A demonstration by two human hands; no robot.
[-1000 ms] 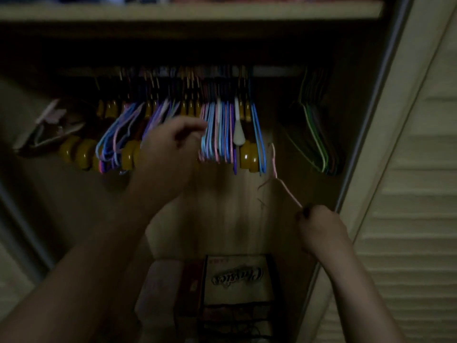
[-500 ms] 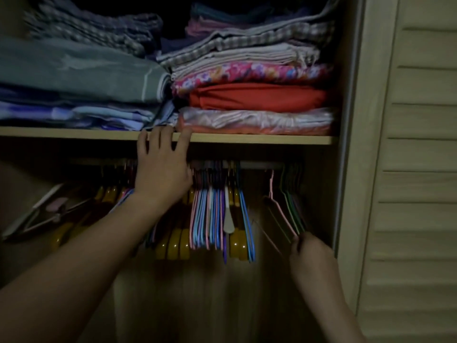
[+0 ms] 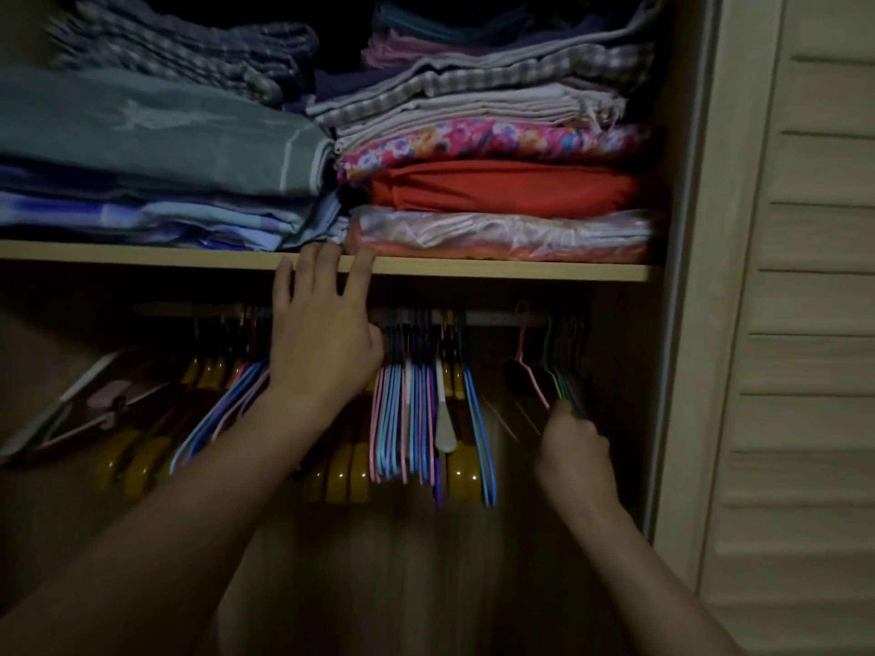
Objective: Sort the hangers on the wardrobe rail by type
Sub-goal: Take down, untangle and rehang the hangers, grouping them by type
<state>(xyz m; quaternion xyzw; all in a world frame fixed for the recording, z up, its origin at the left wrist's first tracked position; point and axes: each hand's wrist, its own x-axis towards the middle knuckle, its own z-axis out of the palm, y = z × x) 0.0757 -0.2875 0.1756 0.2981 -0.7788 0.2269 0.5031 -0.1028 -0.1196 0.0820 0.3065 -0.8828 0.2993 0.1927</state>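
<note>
A dim wardrobe rail carries thin blue and pink wire hangers mixed with thick yellow wooden hangers at the centre and left. A small group of green and dark thin hangers hangs at the rail's right end, with a pink hanger hooked beside it. My left hand is raised in front of the rail, fingers straight and touching the shelf edge. My right hand grips the lower part of the pink hanger below the right group.
A wooden shelf just above the rail holds stacks of folded cloth. A louvred door stands at the right. A pale clip hanger lies tilted at far left.
The view tilted up from the wardrobe floor to the shelf. My right hand carried the pink hanger up and right onto the rail by the green group. My left hand rose to the shelf edge.
</note>
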